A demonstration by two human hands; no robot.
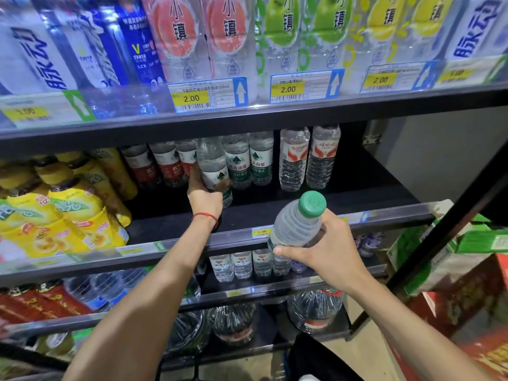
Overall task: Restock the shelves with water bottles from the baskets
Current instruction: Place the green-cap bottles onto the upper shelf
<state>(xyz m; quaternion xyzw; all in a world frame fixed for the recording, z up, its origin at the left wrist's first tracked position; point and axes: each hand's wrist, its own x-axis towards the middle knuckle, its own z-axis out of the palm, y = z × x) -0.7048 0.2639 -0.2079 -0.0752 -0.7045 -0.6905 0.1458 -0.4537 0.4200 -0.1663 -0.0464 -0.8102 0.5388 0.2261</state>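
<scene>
Right hand (327, 254) and left hand (204, 199) are each curled round a water bottle.
The green-capped bottle (295, 224) is held tilted by the right hand, in front of the shelf (330, 199). The other bottle (213, 163) is gripped low down at that shelf, just beside the green-label bottles (248, 160).

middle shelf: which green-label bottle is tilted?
The leftmost bottle, gripped by the left hand; the two green-label bottles beside it stand upright.

Top-shelf bottles (228, 37) cut off above, leftmost price tag (26, 111) blurred, fingers of left hand (204, 198) hidden behind its bottle (214, 166)
</scene>
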